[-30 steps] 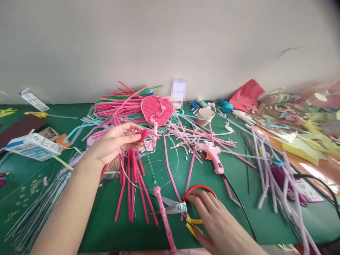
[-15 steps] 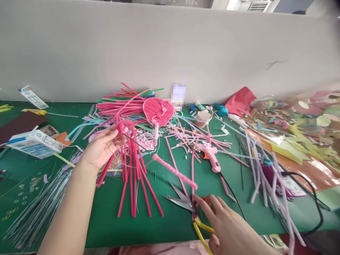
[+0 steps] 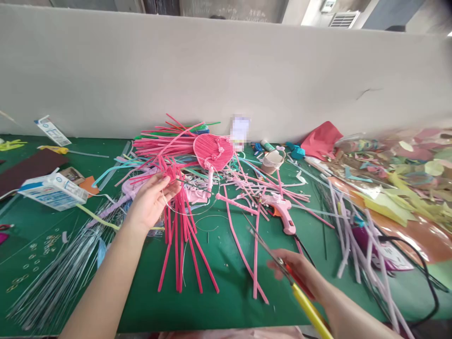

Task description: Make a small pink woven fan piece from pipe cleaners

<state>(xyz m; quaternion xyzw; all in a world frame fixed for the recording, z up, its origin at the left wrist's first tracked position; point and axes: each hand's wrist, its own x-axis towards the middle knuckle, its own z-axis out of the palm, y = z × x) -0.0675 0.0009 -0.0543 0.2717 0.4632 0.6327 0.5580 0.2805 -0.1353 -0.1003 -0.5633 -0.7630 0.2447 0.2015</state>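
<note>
My left hand point(image 3: 152, 200) is closed around a small bright pink pipe-cleaner piece point(image 3: 171, 175). Thin curved wire runs from it; the fingers hide part of the hold. Deep pink pipe cleaners point(image 3: 179, 254) fan out on the green table just below that hand. My right hand point(image 3: 294, 268) grips yellow-handled scissors point(image 3: 282, 268), tilted with the blades pointing up and left. A pink-wrapped rod point(image 3: 236, 205) lies left of a pink glue gun point(image 3: 282, 212). Farther back is a round pink fan point(image 3: 213, 153) with flowers and a handle.
A milk carton point(image 3: 52, 190) and a sheaf of thin wires point(image 3: 56, 278) lie at left. Purple stems point(image 3: 376, 263) and a black cable point(image 3: 429, 263) cross the right side. Paper scraps point(image 3: 399, 188) pile up at far right. A grey partition point(image 3: 219, 75) stands behind.
My right hand has raised and turned the scissors, moving rightward. The pink-wrapped rod lies farther back than before. My left hand has shifted slightly right, still holding its pink piece.
</note>
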